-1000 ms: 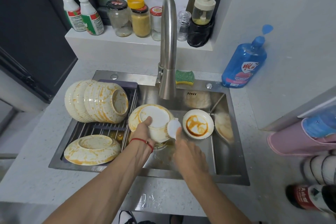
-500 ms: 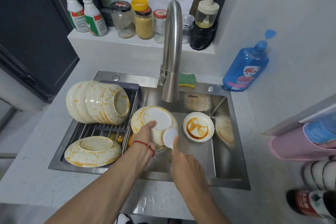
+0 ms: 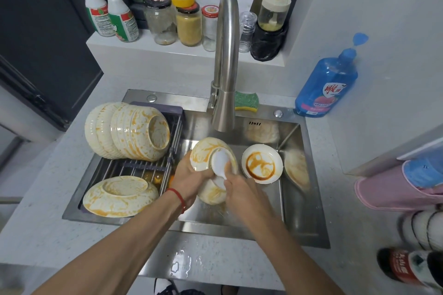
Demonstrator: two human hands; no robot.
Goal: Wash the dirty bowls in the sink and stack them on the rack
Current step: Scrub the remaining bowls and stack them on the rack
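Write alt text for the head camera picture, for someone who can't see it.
Over a steel sink, the left hand holds a stained bowl while the right hand rubs it with a white pad. More stained bowls sit on the rack beside it.

bowls on rack left, sink right

blue soap bottle: red Chinese characters, unreadable | dark bottle: red label, possibly Chinese script | spray bottles: print too small
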